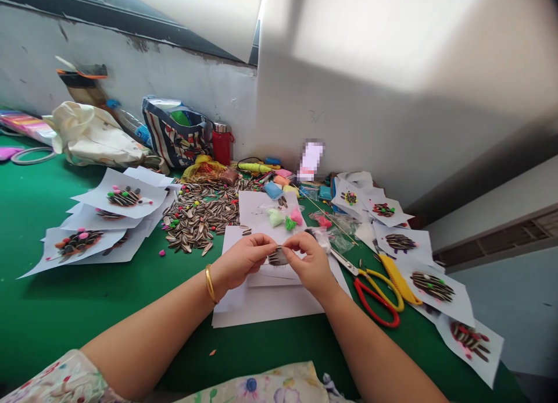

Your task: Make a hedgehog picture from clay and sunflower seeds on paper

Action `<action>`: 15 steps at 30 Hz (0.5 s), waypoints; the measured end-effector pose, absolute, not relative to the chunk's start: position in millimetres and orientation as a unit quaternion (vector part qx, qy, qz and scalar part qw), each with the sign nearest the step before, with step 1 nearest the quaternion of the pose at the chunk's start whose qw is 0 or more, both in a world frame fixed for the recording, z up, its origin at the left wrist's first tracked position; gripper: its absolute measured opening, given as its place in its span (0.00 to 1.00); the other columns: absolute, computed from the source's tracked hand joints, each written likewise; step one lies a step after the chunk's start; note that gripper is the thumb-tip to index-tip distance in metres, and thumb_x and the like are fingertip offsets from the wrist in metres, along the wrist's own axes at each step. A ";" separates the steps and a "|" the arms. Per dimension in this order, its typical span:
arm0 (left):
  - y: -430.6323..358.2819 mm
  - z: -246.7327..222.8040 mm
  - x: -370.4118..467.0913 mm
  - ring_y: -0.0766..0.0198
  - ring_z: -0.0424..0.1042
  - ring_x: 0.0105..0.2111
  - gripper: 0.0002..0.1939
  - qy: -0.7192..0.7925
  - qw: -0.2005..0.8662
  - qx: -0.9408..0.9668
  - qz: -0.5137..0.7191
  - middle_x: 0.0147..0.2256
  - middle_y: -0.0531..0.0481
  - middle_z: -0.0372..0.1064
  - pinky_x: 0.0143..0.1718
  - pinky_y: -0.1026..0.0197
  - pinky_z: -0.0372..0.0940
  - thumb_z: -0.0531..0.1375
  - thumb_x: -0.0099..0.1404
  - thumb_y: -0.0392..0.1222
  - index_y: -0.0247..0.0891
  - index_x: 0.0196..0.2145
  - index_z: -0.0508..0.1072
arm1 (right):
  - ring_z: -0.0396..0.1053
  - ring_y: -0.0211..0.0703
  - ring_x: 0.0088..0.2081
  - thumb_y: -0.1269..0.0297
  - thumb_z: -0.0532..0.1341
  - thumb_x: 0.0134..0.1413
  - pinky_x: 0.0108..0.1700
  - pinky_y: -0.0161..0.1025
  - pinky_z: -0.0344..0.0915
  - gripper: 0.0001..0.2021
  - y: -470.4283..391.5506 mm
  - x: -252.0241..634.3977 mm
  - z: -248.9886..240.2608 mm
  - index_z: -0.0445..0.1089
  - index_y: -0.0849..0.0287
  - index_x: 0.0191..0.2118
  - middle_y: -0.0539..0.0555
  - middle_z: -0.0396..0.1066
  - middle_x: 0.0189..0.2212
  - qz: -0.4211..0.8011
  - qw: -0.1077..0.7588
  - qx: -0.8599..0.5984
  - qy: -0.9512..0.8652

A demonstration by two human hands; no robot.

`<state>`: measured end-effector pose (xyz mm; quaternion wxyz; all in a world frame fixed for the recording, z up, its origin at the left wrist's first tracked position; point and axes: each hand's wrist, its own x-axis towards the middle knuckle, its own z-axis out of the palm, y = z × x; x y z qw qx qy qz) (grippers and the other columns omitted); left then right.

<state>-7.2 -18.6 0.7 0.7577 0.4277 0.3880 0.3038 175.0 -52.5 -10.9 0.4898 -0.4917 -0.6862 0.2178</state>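
My left hand (244, 259) and my right hand (311, 268) meet over a stack of white paper (270, 310). Both thumbs and forefingers are pinched together at one spot, on something too small to make out. Just below the fingertips, a grey-striped patch (277, 256) that looks like sunflower seeds shows on the paper. Beyond the hands, light green clay (275, 217), bright green clay (290, 223) and pink clay (296, 216) lie on plastic on the paper, with a few loose seeds. To the left spreads a large heap of striped sunflower seeds (196, 217).
Red-and-yellow-handled scissors (377, 301) and a yellow utility knife (399, 278) lie at my right. Seed-decorated sheets stand in a left pile (100, 217) and a right row (440, 292). A red bottle (222, 144), striped bag (176, 132) and phone (311, 160) line the wall.
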 end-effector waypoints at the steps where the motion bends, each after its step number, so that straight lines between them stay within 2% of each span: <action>1: -16.9 -0.4 -7.5 0.75 0.45 0.16 0.15 0.403 0.735 0.448 0.310 0.18 0.60 0.51 0.17 0.68 0.37 0.68 0.55 0.50 0.36 0.30 0.70 | 0.66 0.41 0.34 0.68 0.62 0.55 0.37 0.40 0.64 0.03 -50.5 177.6 -13.2 0.72 0.56 0.31 0.51 0.69 0.30 0.215 0.484 -0.496 -0.688; 4: -9.9 -4.8 -9.2 0.71 0.52 0.19 0.14 0.447 0.645 0.519 0.340 0.20 0.56 0.59 0.19 0.66 0.45 0.67 0.55 0.50 0.36 0.30 0.74 | 0.65 0.41 0.33 0.68 0.62 0.53 0.35 0.38 0.63 0.03 -43.5 186.4 -22.8 0.72 0.56 0.30 0.51 0.68 0.29 0.206 0.456 -0.522 -0.691; 8: -1.5 -11.8 -12.4 0.62 0.64 0.30 0.13 0.461 0.544 0.597 0.368 0.28 0.50 0.70 0.32 0.63 0.59 0.65 0.56 0.50 0.36 0.28 0.76 | 0.65 0.41 0.33 0.69 0.63 0.51 0.33 0.37 0.63 0.02 -35.6 192.1 -37.1 0.72 0.57 0.29 0.51 0.68 0.30 0.200 0.411 -0.547 -0.701; 10: 0.8 -14.9 -13.2 0.58 0.67 0.33 0.12 0.468 0.525 0.610 0.365 0.30 0.49 0.72 0.36 0.61 0.60 0.65 0.56 0.50 0.37 0.28 0.76 | 0.65 0.41 0.33 0.69 0.63 0.51 0.33 0.37 0.63 0.03 -33.4 190.9 -42.7 0.72 0.57 0.28 0.51 0.68 0.30 0.192 0.398 -0.554 -0.706; 15: 2.8 -19.7 -13.0 0.56 0.70 0.35 0.11 0.473 0.507 0.628 0.354 0.31 0.47 0.74 0.38 0.59 0.61 0.64 0.57 0.49 0.37 0.29 0.76 | 0.65 0.41 0.34 0.72 0.64 0.50 0.35 0.38 0.62 0.03 -31.6 184.6 -47.7 0.72 0.57 0.28 0.51 0.67 0.30 0.165 0.381 -0.568 -0.711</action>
